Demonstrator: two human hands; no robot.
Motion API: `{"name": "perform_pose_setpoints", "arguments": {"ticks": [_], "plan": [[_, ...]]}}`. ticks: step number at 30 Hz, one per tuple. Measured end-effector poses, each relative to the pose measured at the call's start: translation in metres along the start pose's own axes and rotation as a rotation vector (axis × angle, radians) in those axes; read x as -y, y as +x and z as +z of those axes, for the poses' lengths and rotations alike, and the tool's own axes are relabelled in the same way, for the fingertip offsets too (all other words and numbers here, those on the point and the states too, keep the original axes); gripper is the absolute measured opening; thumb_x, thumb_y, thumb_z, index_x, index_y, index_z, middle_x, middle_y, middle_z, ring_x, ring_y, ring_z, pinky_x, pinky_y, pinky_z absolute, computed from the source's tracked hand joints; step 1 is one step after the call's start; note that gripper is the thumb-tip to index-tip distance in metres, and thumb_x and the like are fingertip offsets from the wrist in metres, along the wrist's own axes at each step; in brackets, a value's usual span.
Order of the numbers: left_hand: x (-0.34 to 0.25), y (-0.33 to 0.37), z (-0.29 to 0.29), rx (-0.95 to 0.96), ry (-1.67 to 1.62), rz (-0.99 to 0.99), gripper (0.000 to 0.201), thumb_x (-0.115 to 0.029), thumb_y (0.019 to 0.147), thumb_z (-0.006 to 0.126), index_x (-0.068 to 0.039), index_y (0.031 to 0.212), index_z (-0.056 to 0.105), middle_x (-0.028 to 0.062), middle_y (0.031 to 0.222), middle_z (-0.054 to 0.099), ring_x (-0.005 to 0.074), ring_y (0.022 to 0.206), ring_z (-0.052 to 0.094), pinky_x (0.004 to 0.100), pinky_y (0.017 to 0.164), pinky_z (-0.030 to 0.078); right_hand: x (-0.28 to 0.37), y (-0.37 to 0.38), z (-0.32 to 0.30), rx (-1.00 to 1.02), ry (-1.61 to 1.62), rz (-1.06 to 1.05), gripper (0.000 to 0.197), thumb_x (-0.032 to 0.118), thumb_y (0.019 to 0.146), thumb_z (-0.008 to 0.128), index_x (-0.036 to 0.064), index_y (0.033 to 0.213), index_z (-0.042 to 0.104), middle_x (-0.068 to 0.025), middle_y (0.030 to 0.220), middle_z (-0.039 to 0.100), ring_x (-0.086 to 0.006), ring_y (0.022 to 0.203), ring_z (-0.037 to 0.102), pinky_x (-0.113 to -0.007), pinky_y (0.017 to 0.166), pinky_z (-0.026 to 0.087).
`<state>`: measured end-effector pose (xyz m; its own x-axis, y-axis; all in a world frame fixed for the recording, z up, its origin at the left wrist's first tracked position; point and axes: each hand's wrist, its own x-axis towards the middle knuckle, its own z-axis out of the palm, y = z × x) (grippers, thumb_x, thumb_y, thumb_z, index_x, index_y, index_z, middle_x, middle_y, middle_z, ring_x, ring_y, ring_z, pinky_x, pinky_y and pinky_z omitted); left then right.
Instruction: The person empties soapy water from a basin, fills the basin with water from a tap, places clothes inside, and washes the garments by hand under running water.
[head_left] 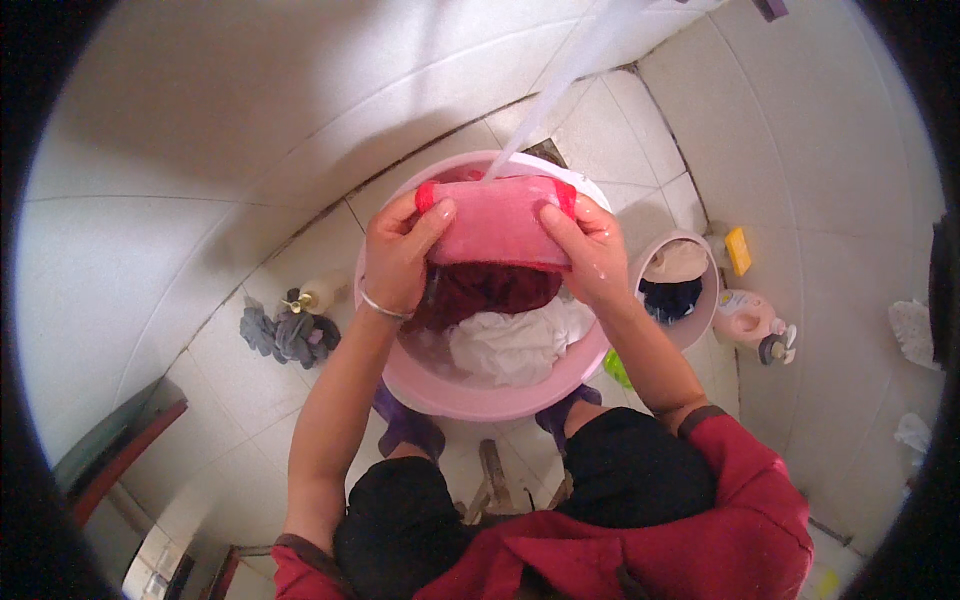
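A wet pink cloth garment (500,222) with red edges is stretched between my two hands above the far half of a pink basin (480,405). My left hand (398,255) grips its left end, thumb on top. The right end is pinched the same way by my right hand (592,250), which has water drops or suds on it. From above, a stream of water (545,105) comes down at the garment's far edge. Below, a dark red garment (505,290) and a white cloth (520,345) lie in the basin's water. My fingers under the garment are hidden.
Right of the basin stands a small pink bucket (702,318) holding beige and dark blue cloth. Beside it are a yellow object (738,250) and a pink bottle (745,315). At left lie grey bath puffs (295,335) near a pump bottle (325,290). Tiled walls surround the floor.
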<state>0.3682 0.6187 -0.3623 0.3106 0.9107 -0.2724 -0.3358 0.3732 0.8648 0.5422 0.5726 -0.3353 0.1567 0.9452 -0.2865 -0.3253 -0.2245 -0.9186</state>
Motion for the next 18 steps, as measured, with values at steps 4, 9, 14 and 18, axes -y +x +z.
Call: {"name": "perform_pose_setpoints", "arguments": {"ticks": [4, 9, 14, 18], "plan": [[0.017, 0.003, 0.012, -0.123, -0.267, -0.224, 0.024, -0.012, 0.081, 0.051, -0.001, 0.101, 0.054, 0.0005, 0.091, 0.056, 0.0061, 0.081, 0.05, 0.02, 0.071, 0.041, -0.015, 0.02, -0.015, -0.004, 0.217, 0.291, 0.024, 0.018, 0.085, 0.047, -0.001, 0.096, 0.055, -0.0054, 0.086, 0.059, -0.0117, 0.077, 0.056, -0.024, 0.068, 0.044], [0.169, 0.028, -0.059, -0.322, 0.41, -0.283, 0.033, -0.021, 0.079, 0.05, 0.001, 0.104, 0.052, 0.0122, 0.098, 0.057, 0.0206, 0.09, 0.053, 0.0292, 0.076, 0.041, -0.158, 0.066, -0.033, -0.072, -0.899, 0.16, 0.03, 0.019, 0.08, 0.051, 0.0003, 0.103, 0.05, -0.0142, 0.092, 0.058, -0.0231, 0.084, 0.056, -0.033, 0.073, 0.044], [0.167, 0.025, -0.056, -0.058, 0.735, -0.41, 0.04, -0.027, 0.08, 0.049, 0.0, 0.108, 0.049, 0.0188, 0.104, 0.053, 0.028, 0.095, 0.052, 0.0343, 0.079, 0.041, -0.164, 0.073, -0.047, 0.312, -1.249, -0.224, 0.026, 0.018, 0.08, 0.049, 0.004, 0.102, 0.05, -0.0179, 0.087, 0.057, -0.03, 0.082, 0.056, -0.035, 0.072, 0.043], [0.133, 0.029, -0.043, -0.291, -0.521, -0.525, 0.03, -0.03, 0.083, 0.048, -0.005, 0.099, 0.054, 0.0077, 0.098, 0.056, 0.0184, 0.09, 0.053, 0.0304, 0.08, 0.043, -0.144, 0.032, 0.001, -0.133, -0.637, -0.255, 0.017, 0.017, 0.081, 0.05, 0.0039, 0.091, 0.049, -0.0179, 0.083, 0.056, -0.0328, 0.078, 0.056, -0.035, 0.065, 0.044]]}}
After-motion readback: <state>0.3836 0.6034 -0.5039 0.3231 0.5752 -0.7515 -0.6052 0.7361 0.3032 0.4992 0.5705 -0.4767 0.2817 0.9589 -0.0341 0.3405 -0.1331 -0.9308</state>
